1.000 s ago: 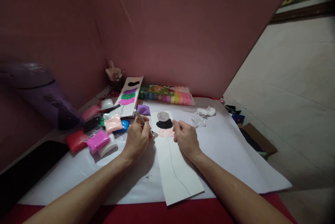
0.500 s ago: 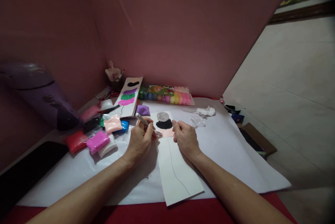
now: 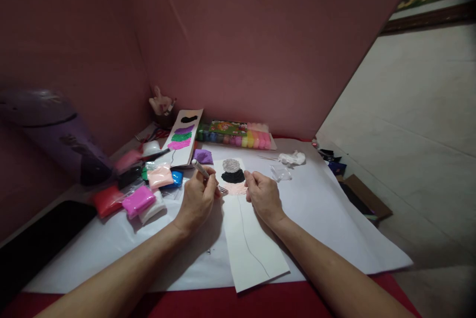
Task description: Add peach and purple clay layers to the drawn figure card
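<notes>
1. currently, the left hand [image 3: 197, 199] has its grip clamped on a fork [image 3: 224, 190] with slim metal tines.
2. those tines point right and slightly away from the wearer's left arm, at the left border of a peach patch [image 3: 236, 189]; i cannot tell whether they press into it.
3. a pale shaft [image 3: 200, 167] slants up and left out of the same fist, roughly in line with the tines; the hand hides whether they join.
4. the right hand [image 3: 265, 196] curls its fingers at the card's right edge; i cannot tell whether they clamp anything.
5. the card [image 3: 238, 238] lies flat between the forearms on a white sheet [image 3: 323, 204], its long axis running near to far, the near end swung right.
6. at its far end sit grey [image 3: 231, 164], black [image 3: 233, 176] and peach patches, in that order toward the wearer.
7. a thin line [image 3: 249, 247] wanders down its bare part.
</notes>
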Tool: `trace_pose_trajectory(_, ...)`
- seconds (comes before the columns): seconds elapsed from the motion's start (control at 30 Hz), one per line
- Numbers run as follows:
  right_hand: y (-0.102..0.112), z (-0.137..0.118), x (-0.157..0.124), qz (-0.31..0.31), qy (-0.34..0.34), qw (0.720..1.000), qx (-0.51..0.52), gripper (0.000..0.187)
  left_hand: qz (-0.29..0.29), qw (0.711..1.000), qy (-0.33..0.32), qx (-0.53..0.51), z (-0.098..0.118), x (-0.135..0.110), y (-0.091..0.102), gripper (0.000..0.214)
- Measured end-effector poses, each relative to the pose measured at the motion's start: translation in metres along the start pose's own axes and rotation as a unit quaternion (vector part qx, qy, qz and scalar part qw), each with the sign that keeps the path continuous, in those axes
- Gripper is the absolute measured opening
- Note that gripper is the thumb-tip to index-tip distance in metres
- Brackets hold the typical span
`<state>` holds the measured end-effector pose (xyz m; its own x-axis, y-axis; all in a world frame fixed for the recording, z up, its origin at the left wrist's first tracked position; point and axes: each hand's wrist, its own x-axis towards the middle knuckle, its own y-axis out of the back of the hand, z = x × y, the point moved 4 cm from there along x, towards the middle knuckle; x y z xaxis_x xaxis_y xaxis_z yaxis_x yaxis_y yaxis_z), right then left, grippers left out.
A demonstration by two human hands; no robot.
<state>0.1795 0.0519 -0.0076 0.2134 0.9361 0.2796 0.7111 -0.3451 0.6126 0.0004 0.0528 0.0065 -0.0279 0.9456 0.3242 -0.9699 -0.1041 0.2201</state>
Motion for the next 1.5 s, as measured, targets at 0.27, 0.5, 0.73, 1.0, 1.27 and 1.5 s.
trace_pose_trajectory(0.27,0.000,0.000,-0.001,0.002,0.000,1.000,0.002,0.046,0.007,0.999,0.003,-0.047,-0.002,-0.001,-0.001,0.015)
trace_pose_trajectory(0.5,0.001,-0.002,0.000,0.001,0.010,1.000,-0.002,0.045,-0.027,0.998,-0.001,-0.058,0.000,-0.003,-0.008,0.015)
trace_pose_trajectory(0.73,0.001,-0.002,0.000,0.003,0.004,1.000,-0.006,0.044,-0.012,0.995,0.001,-0.097,-0.001,-0.003,-0.006,0.019)
trace_pose_trajectory(1.0,0.001,-0.002,0.000,0.004,0.010,1.000,-0.004,0.045,-0.028,0.995,0.017,-0.095,-0.001,-0.004,-0.010,0.019)
trace_pose_trajectory(1.27,0.000,-0.002,0.000,0.002,0.012,1.000,-0.008,0.045,-0.038,0.993,0.017,-0.108,0.000,-0.005,-0.011,0.019)
trace_pose_trajectory(1.5,0.000,-0.002,0.000,0.004,0.011,1.000,-0.010,0.044,-0.024,0.994,0.005,-0.103,-0.001,-0.005,-0.008,0.019)
